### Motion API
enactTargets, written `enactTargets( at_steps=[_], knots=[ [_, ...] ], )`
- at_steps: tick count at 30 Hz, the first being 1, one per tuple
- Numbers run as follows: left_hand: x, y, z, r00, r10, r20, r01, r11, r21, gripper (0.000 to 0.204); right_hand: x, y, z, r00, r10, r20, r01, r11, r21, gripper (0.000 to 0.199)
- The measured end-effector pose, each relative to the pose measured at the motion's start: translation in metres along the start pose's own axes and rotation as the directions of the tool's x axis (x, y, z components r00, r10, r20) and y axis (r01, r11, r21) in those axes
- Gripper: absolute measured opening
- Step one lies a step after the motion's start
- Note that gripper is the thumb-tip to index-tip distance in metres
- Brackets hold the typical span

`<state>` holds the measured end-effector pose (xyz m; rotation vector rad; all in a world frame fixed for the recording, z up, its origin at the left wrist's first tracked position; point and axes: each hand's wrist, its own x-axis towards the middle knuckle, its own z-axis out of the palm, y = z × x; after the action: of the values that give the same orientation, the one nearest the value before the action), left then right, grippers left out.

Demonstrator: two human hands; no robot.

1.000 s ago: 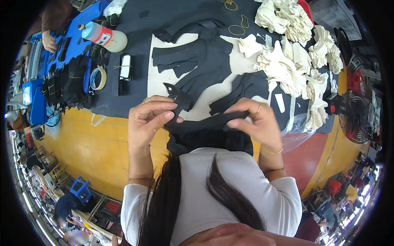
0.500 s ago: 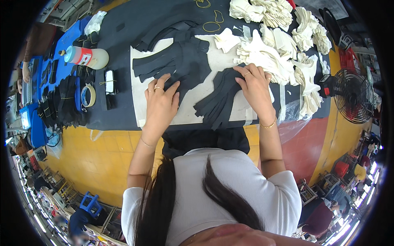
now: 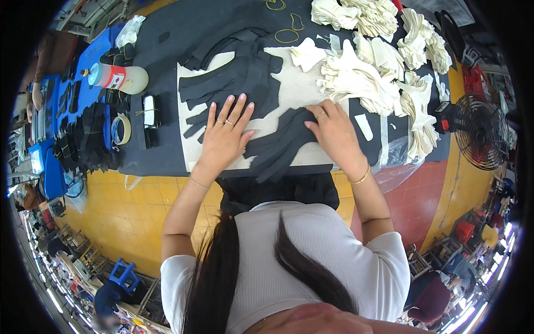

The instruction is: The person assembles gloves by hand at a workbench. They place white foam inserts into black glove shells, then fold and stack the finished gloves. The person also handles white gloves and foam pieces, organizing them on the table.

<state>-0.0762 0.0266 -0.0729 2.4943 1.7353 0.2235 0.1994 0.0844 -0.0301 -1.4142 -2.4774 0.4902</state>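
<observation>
Strips of black fabric (image 3: 285, 138) touch the right hand (image 3: 337, 133), pinch unclear; left of them, the left hand (image 3: 222, 139) is spread.

"How do the cloth strips (image 3: 286, 136) lie?"
"Black, fanned, loose ends reaching the table's (image 3: 156, 158) front edge; the far end seems tucked under the right hand (image 3: 335, 132)."
"And the other cloth pile (image 3: 250, 75)?"
"Beyond, also black, fanned leftward."
</observation>
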Motion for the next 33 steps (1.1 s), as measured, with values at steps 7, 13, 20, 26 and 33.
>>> enactTargets(
  at_steps=[7,13,20,26,33],
  knots=[
    [0.000,0.010,-0.029,0.996,-0.083,-0.015,0.081,0.991,-0.105,0.061,-0.026,-0.019,0.007,0.992,-0.062,-0.106,0.061,0.998,-0.014,0.053],
    [-0.015,0.074,-0.006,0.969,-0.242,-0.058,0.235,0.967,-0.101,0.073,-0.030,-0.031,0.040,0.980,-0.188,-0.058,0.190,0.981,0.032,0.058],
    [-0.010,0.047,0.012,0.966,-0.257,-0.033,0.257,0.966,0.007,0.069,-0.019,-0.055,0.065,0.987,-0.075,-0.143,0.077,0.997,0.005,0.060],
    [-0.008,0.051,-0.009,0.969,-0.245,0.044,0.245,0.970,0.011,0.071,-0.030,-0.046,0.034,0.980,-0.023,-0.199,0.038,0.997,0.070,0.048],
    [0.006,0.077,-0.002,0.965,-0.261,0.006,0.261,0.962,-0.079,0.071,-0.044,0.018,-0.004,0.881,0.453,-0.135,-0.399,0.866,0.302,0.049]
  ],
)
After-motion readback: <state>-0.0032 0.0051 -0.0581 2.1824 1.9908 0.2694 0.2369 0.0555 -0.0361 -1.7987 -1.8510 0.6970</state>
